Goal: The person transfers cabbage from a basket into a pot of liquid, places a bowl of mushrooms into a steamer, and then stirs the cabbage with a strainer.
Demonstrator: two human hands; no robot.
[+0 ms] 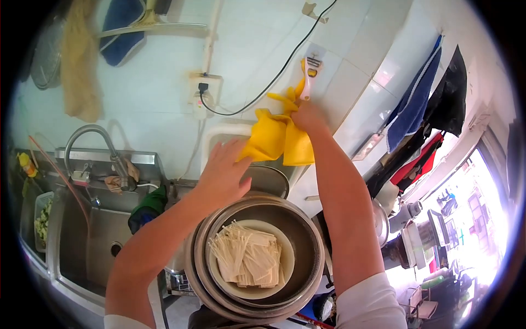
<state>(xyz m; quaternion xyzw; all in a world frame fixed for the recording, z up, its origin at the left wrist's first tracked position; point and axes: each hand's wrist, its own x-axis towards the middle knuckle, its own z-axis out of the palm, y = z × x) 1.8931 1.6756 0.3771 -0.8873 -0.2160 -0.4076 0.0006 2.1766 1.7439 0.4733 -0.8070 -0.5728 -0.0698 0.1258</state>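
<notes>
Yellow rubber gloves [297,147] hang against the tiled wall, their fingers pointing up and their cuffs hanging down. My right hand [308,117] is closed on them at the upper right, its fingertips partly hidden. Just above it, a white-handled peeler [308,82] hangs on the wall. My left hand [223,171] is open beside the left glove cuff, fingers stretched out and thumb apart. Below my hands, a white bowl [289,241] of enoki mushrooms [246,257] sits inside nested metal basins [309,257].
On the left is a steel sink [98,219] with a curved faucet [90,129]. A green cloth [150,203] drapes over its edge. A black cable [263,93] runs from a wall socket [204,90]. Blue cloth [411,98] and a black bag [448,90] hang at right.
</notes>
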